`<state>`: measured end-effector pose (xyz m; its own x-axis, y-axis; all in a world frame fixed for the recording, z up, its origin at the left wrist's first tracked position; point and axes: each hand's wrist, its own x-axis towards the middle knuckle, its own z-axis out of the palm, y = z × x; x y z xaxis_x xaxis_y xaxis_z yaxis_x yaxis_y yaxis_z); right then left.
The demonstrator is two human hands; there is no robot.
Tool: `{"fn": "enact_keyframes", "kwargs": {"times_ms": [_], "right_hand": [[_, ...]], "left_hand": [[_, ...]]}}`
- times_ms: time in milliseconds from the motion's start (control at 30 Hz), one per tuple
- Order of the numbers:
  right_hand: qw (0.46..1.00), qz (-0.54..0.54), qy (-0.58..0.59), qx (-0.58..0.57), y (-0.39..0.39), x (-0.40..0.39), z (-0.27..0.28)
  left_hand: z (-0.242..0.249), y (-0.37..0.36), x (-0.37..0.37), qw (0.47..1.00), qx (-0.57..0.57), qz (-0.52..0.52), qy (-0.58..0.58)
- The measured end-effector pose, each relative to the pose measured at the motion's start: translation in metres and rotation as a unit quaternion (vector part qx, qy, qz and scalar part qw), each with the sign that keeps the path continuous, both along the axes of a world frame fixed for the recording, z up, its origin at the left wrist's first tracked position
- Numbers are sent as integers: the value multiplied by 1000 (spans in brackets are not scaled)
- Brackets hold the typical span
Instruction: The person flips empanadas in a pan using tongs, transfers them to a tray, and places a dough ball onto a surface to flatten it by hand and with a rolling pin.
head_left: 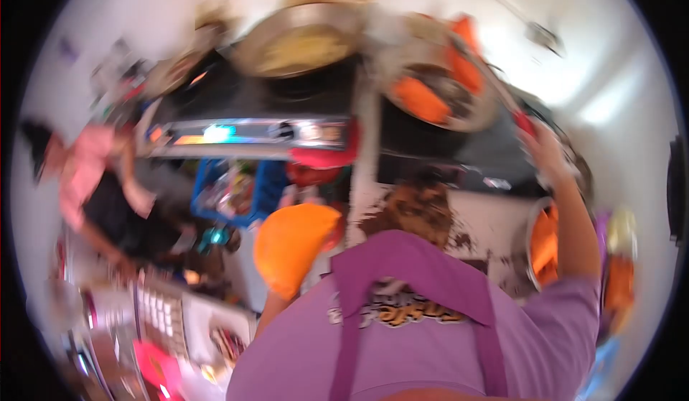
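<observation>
My right hand (544,153) is closed around the red handle of a long cooking utensil (499,89). Its shaft slants up and left over a pan (482,114); blur hides the tip's shape. Bright orange pieces (422,101) and dark contents lie in that pan, on the right-hand black cooktop (423,150). A smooth, rounded orange thing (293,246), possibly a plate, is at the end of my left forearm, in front of my torso. It covers my left hand, so the fingers do not show, though the hand seems to hold it.
A wide pan (244,53) with yellowish contents sits on the left cooktop. Below is a blue crate (269,193) of mixed items. A metal bowl (532,254) with orange contents stands near my right arm. At left a person in a pink top (90,168) stands by a counter.
</observation>
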<state>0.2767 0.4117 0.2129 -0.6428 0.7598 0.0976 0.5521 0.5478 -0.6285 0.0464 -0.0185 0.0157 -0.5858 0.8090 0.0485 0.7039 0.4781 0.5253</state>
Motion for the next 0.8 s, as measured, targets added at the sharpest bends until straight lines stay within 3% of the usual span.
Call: {"fn": "enact_keyframes", "kwargs": {"times_ms": [67, 100, 133, 167, 200, 267, 367, 500, 533, 567, 667, 800], "right_hand": [[999, -30, 15, -42, 7, 1, -10], [999, -37, -1, -37, 4, 1, -5], [998, -39, -20, -37, -2, -2, -4], [998, -42, -18, -41, -7, -4, -6], [998, -47, -27, -43, -10, -7, -8], [998, -47, -46, 0, -13, 1, -7], [996, -40, -73, 44, -8, 4, -23], [993, -30, -78, 79, -22, 2, -29], [993, -40, -77, 77, -25, 1, -30], [992, -34, -78, 95, -27, 1, -32], [988, -40, -74, 130, -35, 3, -39], [989, -67, -80, 106, -51, -2, -33]], "left_hand": [[-18, -4, -6, 978, 6, 144, -151], [-3, -1, -2, 979, 5, 142, -146], [13, -4, 9, 992, -34, 116, 31], [28, -7, 16, 973, -70, 80, 206], [33, -5, 13, 973, -69, 70, 208], [41, 0, 11, 996, 41, 60, 44], [44, -3, 8, 961, 163, 46, -219], [44, 0, -4, 931, 200, -3, -307], [40, 1, -10, 745, 337, -86, -569], [38, 4, -15, 463, 426, -153, -762], [34, 13, -18, 432, 428, -122, -784], [51, 27, -19, 421, 380, -158, -809]]}}
